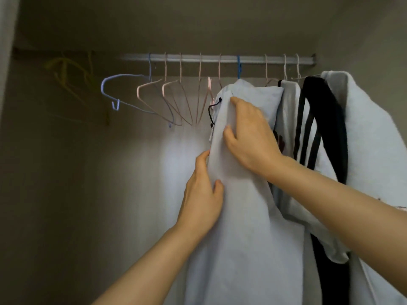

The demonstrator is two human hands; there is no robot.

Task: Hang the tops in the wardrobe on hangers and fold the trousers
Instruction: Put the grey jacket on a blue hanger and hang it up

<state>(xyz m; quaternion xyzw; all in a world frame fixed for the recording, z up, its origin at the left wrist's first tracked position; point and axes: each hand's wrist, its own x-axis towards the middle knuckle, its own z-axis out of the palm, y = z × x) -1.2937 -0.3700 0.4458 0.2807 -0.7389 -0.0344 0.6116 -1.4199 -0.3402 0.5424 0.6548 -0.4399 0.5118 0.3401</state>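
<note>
A matt, soft pale cloth top hangs from a smooth metal rail beside thin coated wire hangers.

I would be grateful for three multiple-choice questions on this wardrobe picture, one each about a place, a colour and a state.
1. Where does the pale garment hang, seen against the empty hangers on the rail?
A. To their left
B. To their right
C. On the wardrobe floor

2. What colour is the hook above the pale garment?
A. Red
B. Green
C. Blue

3. Which hands hold the pale garment?
A. Both
B. Only the left
C. Neither

Answers:
1 B, the empty hangers all hang to the left of it.
2 C, the hook over the rail is bright blue.
3 A, the left hand pinches its edge and the right hand grips the fabric higher up.
</note>
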